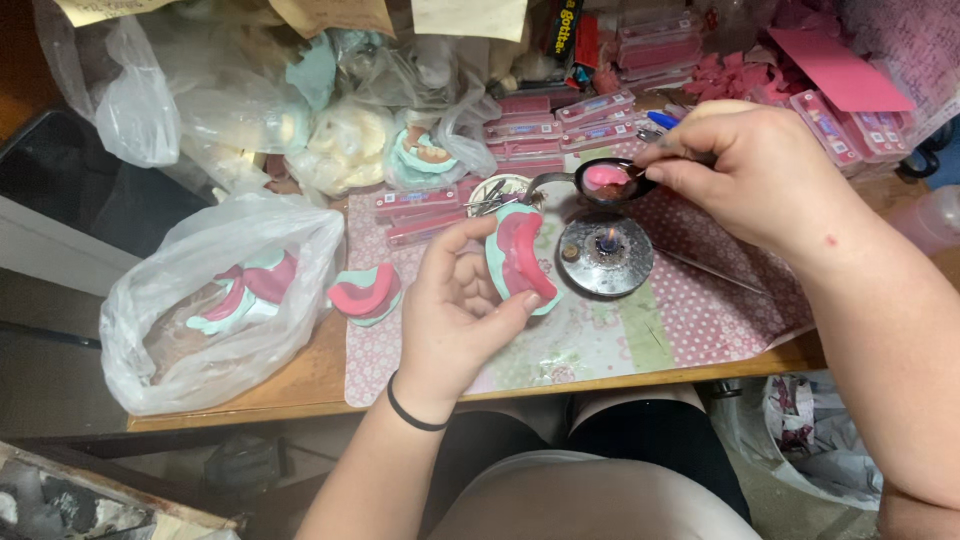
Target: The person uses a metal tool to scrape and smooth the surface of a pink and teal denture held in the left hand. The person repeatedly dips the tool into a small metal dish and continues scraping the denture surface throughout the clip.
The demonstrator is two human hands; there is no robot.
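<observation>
My left hand (pixel 450 310) holds a pale green dental cast with a pink wax rim (pixel 518 258), tilted upright above the patterned mat (pixel 690 320). My right hand (pixel 760 170) pinches a thin metal instrument whose tip sits in a black ladle of melted pink wax (pixel 610 180). The ladle hangs over a small round burner (pixel 605 255) with a small flame at its centre. A second green cast with a pink rim (pixel 365 293) lies on the mat to the left of my left hand.
A clear plastic bag (pixel 215 300) with more green and pink casts lies at the table's left. Further bags of casts (pixel 350 140) crowd the back. Flat pink wax boxes (pixel 560 125) are stacked behind the burner. A metal dish of tools (pixel 497 192) sits near the ladle handle.
</observation>
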